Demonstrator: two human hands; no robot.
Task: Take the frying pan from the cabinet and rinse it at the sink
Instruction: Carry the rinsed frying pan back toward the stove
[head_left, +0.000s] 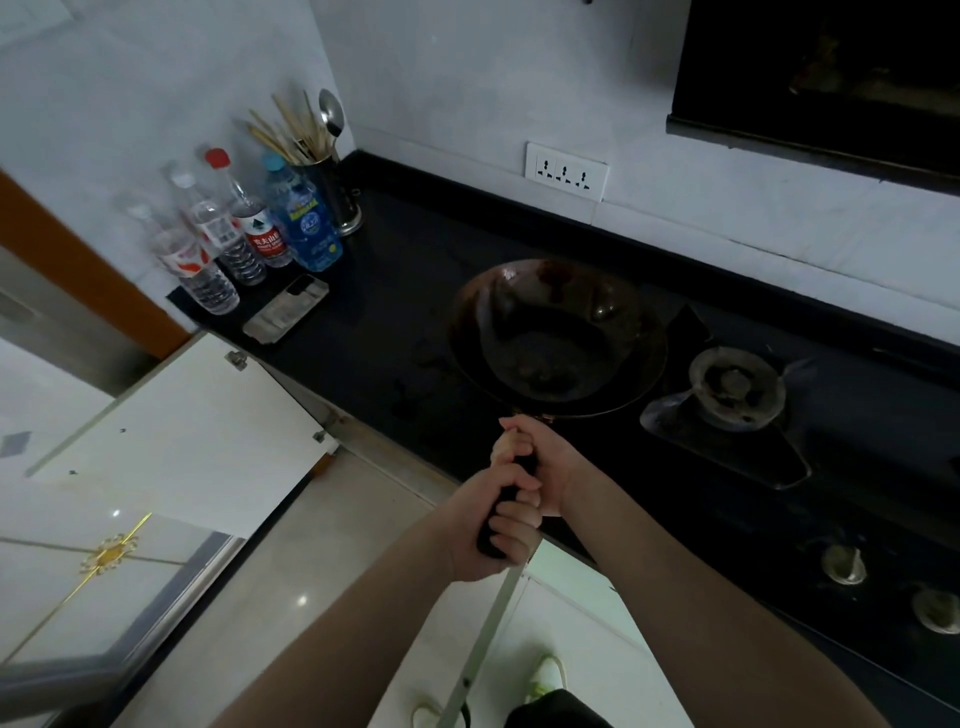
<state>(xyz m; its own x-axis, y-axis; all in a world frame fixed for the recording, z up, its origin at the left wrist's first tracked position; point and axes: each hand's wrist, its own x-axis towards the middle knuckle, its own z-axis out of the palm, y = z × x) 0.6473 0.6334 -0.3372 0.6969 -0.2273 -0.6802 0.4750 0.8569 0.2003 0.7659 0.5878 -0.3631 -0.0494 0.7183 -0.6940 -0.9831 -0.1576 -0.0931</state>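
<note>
Pan (558, 338) in both hands; unreadable labels on water bottles (260, 228).

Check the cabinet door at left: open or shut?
Open: the white cabinet door swings out over the floor, hinges exposed, left of the frying pan.

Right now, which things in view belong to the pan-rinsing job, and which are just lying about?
Belongs to the job:
frying pan, held over the counter
left hand and right hand, both gripping its handle
open cabinet door

Just lying about:
water bottles
utensil holder
phone
gas burner
wall socket
</note>
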